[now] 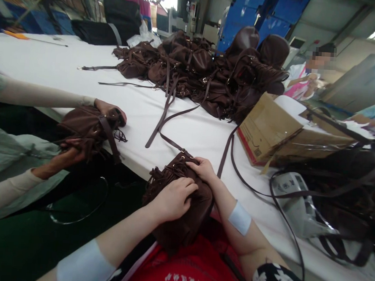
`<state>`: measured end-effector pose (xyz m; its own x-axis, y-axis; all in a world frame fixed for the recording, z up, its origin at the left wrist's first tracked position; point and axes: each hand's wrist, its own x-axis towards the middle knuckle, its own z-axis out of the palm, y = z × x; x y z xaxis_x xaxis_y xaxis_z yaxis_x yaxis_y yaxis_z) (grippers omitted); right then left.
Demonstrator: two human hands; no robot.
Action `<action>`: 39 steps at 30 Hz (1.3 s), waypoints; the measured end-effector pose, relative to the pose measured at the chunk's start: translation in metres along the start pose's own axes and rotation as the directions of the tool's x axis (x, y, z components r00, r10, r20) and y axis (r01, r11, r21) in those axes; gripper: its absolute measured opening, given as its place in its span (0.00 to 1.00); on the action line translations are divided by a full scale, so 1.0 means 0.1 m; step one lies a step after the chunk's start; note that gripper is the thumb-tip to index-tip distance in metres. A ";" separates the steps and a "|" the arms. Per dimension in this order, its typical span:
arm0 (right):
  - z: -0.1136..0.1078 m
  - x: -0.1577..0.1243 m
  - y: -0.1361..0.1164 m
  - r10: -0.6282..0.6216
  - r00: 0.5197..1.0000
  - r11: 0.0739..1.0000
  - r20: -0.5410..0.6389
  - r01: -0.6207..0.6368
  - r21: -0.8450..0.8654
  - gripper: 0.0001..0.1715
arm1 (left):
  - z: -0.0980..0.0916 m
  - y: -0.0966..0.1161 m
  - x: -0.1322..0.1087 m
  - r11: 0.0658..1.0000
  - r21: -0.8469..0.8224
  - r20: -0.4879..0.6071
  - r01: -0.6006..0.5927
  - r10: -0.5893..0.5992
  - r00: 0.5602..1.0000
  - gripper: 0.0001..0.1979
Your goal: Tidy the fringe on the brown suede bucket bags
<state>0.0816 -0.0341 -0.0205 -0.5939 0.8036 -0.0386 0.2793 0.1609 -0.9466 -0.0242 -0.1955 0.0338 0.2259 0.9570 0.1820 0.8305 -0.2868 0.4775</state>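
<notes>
A dark brown handbag (199, 202) with fringe and metal eyelets rests on my lap against the table's edge. My left hand (174, 199) lies across its front, fingers curled in against the bag near the fringe; the fingertips are partly hidden. At the bag's upper rim is my right hand (202, 169), closed on the edge with the thumb side toward the eyelets. A long brown strap (170, 143) runs from the bag's top onto the white table.
A large pile of brown bags (192, 64) covers the table's far side. To the right stand an open cardboard box (267, 128) and plastic-wrapped dark goods (338, 209). At left, a co-worker's hands hold another brown bag (80, 123). Another person (305, 78) is at the far right.
</notes>
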 end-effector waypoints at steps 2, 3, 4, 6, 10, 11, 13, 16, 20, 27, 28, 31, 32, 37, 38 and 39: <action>0.00 0.00 0.01 -0.001 1.000 1.000 -0.008 0.001 -0.031 0.19 | 0.09 -0.03 0.05 0.998 0.069 0.040 -0.004 0.001 0.999 0.14; -0.01 0.01 0.02 -0.006 1.000 0.999 -0.013 0.005 -0.047 0.19 | 0.11 -0.06 0.04 0.996 0.091 0.050 -0.008 0.003 0.999 0.13; -0.01 0.02 0.02 -0.015 1.000 0.998 -0.014 0.014 -0.060 0.19 | 0.13 -0.09 0.02 0.995 0.102 0.059 -0.017 0.011 0.998 0.12; -0.01 0.02 0.01 -0.034 0.999 0.996 -0.009 0.033 -0.083 0.19 | 0.15 -0.14 -0.06 0.994 0.105 0.082 -0.031 0.022 0.996 0.11; -0.01 -0.03 -0.09 -0.042 0.999 0.979 0.001 0.041 -0.198 0.22 | 0.10 -0.09 -0.25 0.992 0.127 0.172 -0.022 0.000 0.985 0.09; -0.01 -0.05 -0.10 -0.041 0.999 0.971 0.013 0.043 -0.236 0.22 | 0.10 -0.07 -0.28 0.990 0.130 0.202 -0.049 0.022 0.979 0.08; -0.03 -0.03 -0.08 -0.025 1.000 0.956 0.019 0.029 -0.291 0.24 | 0.12 -0.07 -0.34 0.986 0.132 0.255 -0.098 0.061 0.965 0.04; -0.04 0.03 0.02 -0.002 0.999 0.957 0.037 0.013 -0.290 0.26 | 0.19 -0.14 -0.45 0.987 0.150 0.258 -0.056 0.016 0.966 0.03; -0.05 0.06 0.11 0.030 0.998 0.968 0.051 -0.016 -0.251 0.27 | 0.25 -0.23 -0.71 0.987 0.160 0.232 -0.003 -0.035 0.972 0.08; -0.03 -0.02 -0.01 0.037 0.999 0.955 0.021 -0.029 -0.295 0.25 | 0.13 -0.18 -1.15 0.987 0.081 0.153 0.139 -0.150 0.977 0.06; -0.02 -0.03 -0.05 0.033 0.999 0.955 0.036 -0.021 -0.295 0.25 | 0.11 -0.17 -1.19 0.979 0.071 0.164 0.193 -0.202 0.966 0.08; 0.01 -0.04 -0.09 -0.006 0.999 0.961 0.045 0.018 -0.276 0.25 | 0.07 -0.17 -1.29 0.948 0.043 0.231 0.316 -0.317 0.920 0.17; 0.02 -0.04 -0.09 -0.012 0.999 0.962 0.038 0.022 -0.273 0.25 | 0.07 -0.18 -1.32 0.944 0.028 0.253 0.329 -0.325 0.911 0.20; 0.05 -0.04 -0.06 -0.003 1.000 0.971 0.001 0.003 -0.237 0.23 | 0.13 -0.18 -1.39 0.932 -0.045 0.255 0.360 -0.338 0.906 0.21; 0.05 -0.04 -0.06 0.003 1.000 0.976 0.003 -0.002 -0.216 0.22 | 0.14 -0.18 -1.40 0.929 -0.052 0.246 0.367 -0.344 0.906 0.21; 0.06 -0.04 -0.06 0.009 1.000 0.980 0.005 -0.007 -0.197 0.22 | 0.15 -0.19 -1.41 0.926 -0.056 0.240 0.373 -0.350 0.905 0.22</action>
<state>0.0778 -0.0413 -0.0164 -0.5953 0.8020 -0.0484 0.4267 0.2645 -0.8648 -0.0642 -0.3241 -0.0134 0.0363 0.9773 -0.2087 0.8249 0.0886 0.5583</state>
